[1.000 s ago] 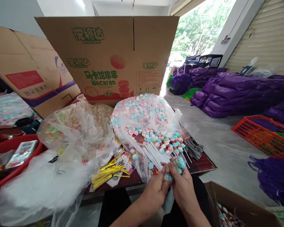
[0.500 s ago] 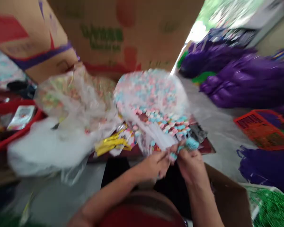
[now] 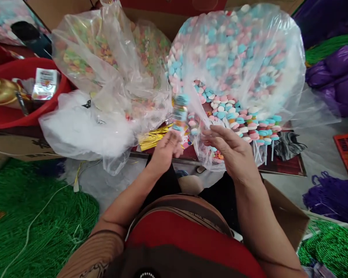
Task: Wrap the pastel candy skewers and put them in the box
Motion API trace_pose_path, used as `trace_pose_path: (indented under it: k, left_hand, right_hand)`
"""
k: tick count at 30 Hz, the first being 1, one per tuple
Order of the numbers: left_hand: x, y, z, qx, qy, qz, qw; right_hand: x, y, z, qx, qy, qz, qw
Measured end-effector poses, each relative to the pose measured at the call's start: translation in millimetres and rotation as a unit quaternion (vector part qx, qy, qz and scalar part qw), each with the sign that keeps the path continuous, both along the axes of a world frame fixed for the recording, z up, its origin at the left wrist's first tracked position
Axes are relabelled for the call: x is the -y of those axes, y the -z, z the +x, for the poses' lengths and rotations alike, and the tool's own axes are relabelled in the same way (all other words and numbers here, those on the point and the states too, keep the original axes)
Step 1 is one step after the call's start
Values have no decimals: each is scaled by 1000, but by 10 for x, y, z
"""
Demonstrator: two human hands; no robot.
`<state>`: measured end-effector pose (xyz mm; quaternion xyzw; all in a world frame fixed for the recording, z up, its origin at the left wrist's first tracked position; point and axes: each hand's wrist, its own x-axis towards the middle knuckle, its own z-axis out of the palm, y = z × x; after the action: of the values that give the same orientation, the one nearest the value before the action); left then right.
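Observation:
My left hand (image 3: 167, 150) is closed round the lower end of a candy skewer (image 3: 180, 111), a stack of blue, white and orange sweets blurred by motion. My right hand (image 3: 234, 150) is open, fingers stretched and slightly bent, beside white sticks (image 3: 224, 122) at the mouth of a clear bag of pink, blue and white candies (image 3: 217, 50). Whether its fingertips touch the sticks, I cannot tell. To the right of that hand lie several finished candy skewers (image 3: 256, 129) in a row. Gold twist ties (image 3: 154, 138) lie just left of my left hand.
Clear bags of gummy candies (image 3: 89, 50) and a white plastic bag (image 3: 89, 125) fill the left of the dark red table (image 3: 291, 164). A red basin (image 3: 64, 87) holds a gold jar. Green cords (image 3: 46, 216) cover the floor at left; an open carton (image 3: 287, 216) stands at right.
My hands have moved apart; the left has gone leftward with the candy skewer and the right has opened. The view has tilted downward.

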<state>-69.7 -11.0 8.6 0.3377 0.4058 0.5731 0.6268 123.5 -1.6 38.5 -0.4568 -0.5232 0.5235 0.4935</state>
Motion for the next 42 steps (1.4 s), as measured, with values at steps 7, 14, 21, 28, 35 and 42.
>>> trace_pose_path:
  k: [7, 14, 21, 28, 35, 42]
  left_hand:
    - [-88, 32, -451, 88, -166, -90, 978]
    - [-104, 146, -411, 85, -191, -121, 970]
    - [-90, 223, -421, 68, -175, -101, 977]
    - [-93, 258, -424, 64, -172, -96, 978]
    - [-59, 202, -430, 34, -148, -88, 985]
    - [-84, 99, -108, 30, -47, -84, 995]
  right_hand:
    - [-397, 192, -519, 385, -120, 44, 914]
    - [-314, 274, -701, 601, -158, 36, 783]
    - [-392, 353, -640, 587, -157, 33, 793]
    - [-487, 396, -485, 552, -106, 35, 826]
    - [-495, 497, -431, 407, -6, 31, 913]
    - [-116, 144, -523, 227, 6, 54, 972]
